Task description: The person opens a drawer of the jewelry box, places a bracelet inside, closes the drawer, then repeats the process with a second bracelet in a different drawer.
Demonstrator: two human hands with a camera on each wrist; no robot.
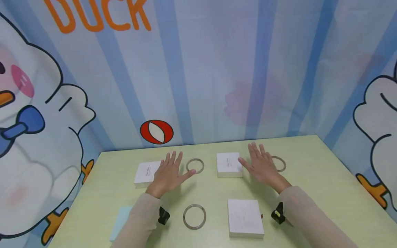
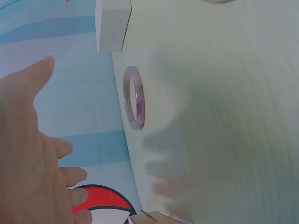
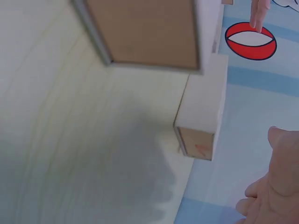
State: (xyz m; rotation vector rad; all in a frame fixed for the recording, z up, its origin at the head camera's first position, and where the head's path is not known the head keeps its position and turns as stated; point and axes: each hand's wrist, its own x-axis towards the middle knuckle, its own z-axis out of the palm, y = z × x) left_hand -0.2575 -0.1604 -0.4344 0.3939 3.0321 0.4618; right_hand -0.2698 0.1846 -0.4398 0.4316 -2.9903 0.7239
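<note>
My left hand (image 1: 169,175) hovers over the table with its fingers spread, overlapping a white box (image 1: 145,173) with small print on its lid. Near its thumb lies a bangle (image 1: 203,166), mottled purple in the left wrist view. Also spread and holding nothing, my right hand (image 1: 263,168) is held up beside a second printed white box (image 1: 228,163). Behind that hand a tan bangle (image 1: 284,164) is partly hidden. Closer to me, a grey bangle (image 1: 194,227) lies left of a larger white box (image 1: 245,217).
A light blue box (image 1: 119,222) sits at the front left, partly covered by my left sleeve (image 1: 139,217). The pale yellow table (image 1: 319,186) ends at a printed curtain (image 1: 211,69) behind. A dark wrist camera (image 1: 278,213) hangs under my right sleeve.
</note>
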